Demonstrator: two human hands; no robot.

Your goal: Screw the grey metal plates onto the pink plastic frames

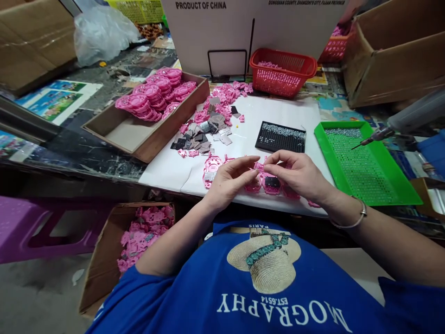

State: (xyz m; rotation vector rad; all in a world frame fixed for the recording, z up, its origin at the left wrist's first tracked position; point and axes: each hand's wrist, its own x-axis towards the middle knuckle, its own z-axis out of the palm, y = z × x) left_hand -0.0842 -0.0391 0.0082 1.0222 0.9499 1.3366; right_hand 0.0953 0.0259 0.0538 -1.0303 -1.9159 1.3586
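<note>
Between my fingertips is a small pink plastic part (259,165), held just above the table's front edge. My left hand (231,180) pinches it from the left, thumb and forefinger closing on it. From the other side my right hand (295,171) grips the same part. Below them a row of pink plastic housings lies on the white sheet; one housing (209,170) at the left has silvery plates in it. Another housing (271,189), under my right hand, holds a dark plate (272,182). My hands partly cover the rest of the row.
Loose grey plates (217,123) and pink pieces (225,95) lie in a pile beyond. A cardboard tray (146,148) carries stacked pink parts. Black screw tray (278,144), green tray (378,181), red basket (278,83) and a hanging screwdriver (378,134) stand around.
</note>
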